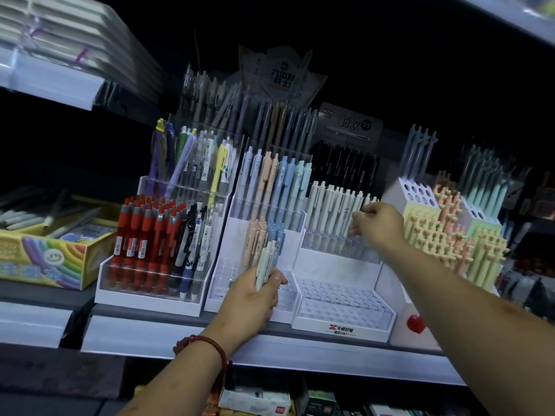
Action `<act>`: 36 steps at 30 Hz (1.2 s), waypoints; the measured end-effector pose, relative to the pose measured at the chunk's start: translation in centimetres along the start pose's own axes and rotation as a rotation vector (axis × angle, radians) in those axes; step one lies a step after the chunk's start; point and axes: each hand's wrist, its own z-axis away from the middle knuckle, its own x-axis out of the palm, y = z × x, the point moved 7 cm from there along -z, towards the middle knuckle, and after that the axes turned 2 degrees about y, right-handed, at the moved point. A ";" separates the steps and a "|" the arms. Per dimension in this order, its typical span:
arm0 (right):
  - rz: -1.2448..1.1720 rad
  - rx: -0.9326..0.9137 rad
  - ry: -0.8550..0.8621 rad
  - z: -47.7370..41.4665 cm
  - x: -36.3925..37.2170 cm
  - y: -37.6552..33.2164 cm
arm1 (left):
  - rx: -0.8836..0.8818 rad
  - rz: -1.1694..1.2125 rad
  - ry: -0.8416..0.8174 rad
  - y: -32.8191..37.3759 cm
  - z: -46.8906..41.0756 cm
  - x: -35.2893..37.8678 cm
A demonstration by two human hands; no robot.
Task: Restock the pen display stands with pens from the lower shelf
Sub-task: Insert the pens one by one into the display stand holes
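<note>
- A person's left hand grips a small bundle of pale pens, fingers curled round the barrels and the clip ends pointing up.
- Directly behind that grip stands the middle display stand, with pastel blue and peach pens packed into its upper tiers. Rows of open holes show in its front tier, beside the knuckles.
- The right hand reaches higher and further right, its fingertips pinched together on a pale mint pen.
- That pen stands upright at the right end of a row of mint pens, in an upper tier of the white logo stand.
- Below the right hand's grip, the lower tiers of the logo stand show clear plastic racks of open holes. Behind the grip, a bank of black pens rises in shadow.
- Left of the left hand's grip, a stand is crowded with red pens. Further left again sits a rainbow-printed box of loose markers.
- Right of the right hand's grip, heart-topped pastel pens fill a stepped block. A red heart sits lower down, beside the forearm.
- A red bead bracelet circles the left wrist. Beneath it, small boxes lie on the lower shelf, too dim to read.
</note>
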 end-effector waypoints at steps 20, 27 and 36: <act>-0.376 0.012 -0.553 14.0 7.2 -4.2 | -0.036 0.135 -0.110 -0.2 0.2 0.4; -0.585 0.066 -0.130 8.1 0.4 -4.9 | -0.026 0.115 -0.107 -0.2 0.1 0.0; -0.195 -0.093 0.266 0.9 -4.9 -2.7 | -0.029 0.108 -0.104 -0.1 0.2 0.2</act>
